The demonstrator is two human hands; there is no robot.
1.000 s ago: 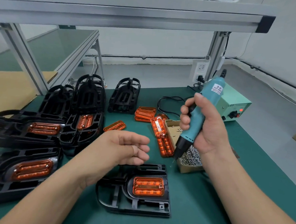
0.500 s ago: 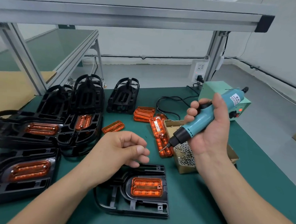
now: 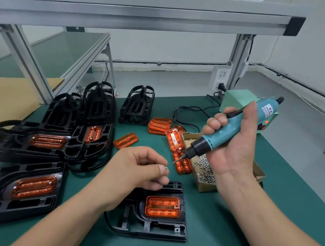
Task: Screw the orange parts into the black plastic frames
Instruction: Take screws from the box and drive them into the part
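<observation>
Frame (image 3: 151, 225) nearest, frame stacks (image 3: 48, 135) left, screw box (image 3: 204, 173) right

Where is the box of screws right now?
In the head view, the cardboard screw box sits right of centre on the green mat, partly behind the right hand, with orange parts along its left side.

Bare forearms come in, left hand (image 3: 136, 167) and right hand (image 3: 232, 146) bare too, fingers (image 3: 214, 124) with short, plain nails.

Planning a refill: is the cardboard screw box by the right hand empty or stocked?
Stocked, not full: loose silver screws cover the visible floor of the open cardboard box, whose walls rise above them.
</observation>
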